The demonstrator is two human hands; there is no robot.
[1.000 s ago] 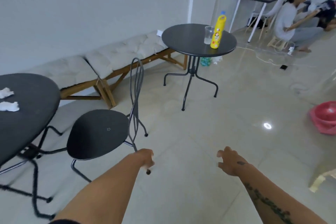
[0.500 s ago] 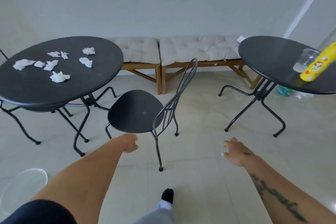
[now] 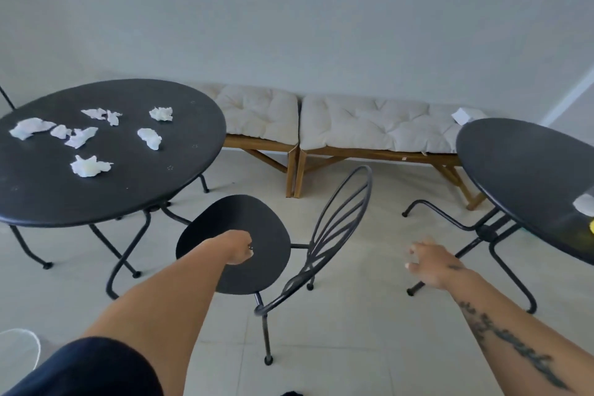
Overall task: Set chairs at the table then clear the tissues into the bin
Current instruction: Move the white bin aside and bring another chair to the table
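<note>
- My left grip is curled into a loose fist over the seat of the chair; whether it actually touches or clasps the seat I cannot tell, and nothing shows inside it.
- My right grip hangs in the air to the right of the chair, fingers spread and slack, holding nothing, well apart from the chair's wire back.
- The chair stands upright on the tiled floor, its dark seat turned toward the left tabletop, its looped backrest on the right side; the seat's left edge sits just beside that tabletop's rim, not tucked under it.
- The crumpled white tissues lie scattered on the left tabletop, seven or so, mostly on its left half, one pair nearer the middle.
- A second round tabletop stands at the right edge of view, well apart from the chair, with something pale and something yellow cut off at the frame's edge.
- Behind both, a low wooden bench with cream cushions runs along the grey wall.
- At the lower left corner a pale, rounded rim shows on the floor; too little of it is visible to say what it is.
</note>
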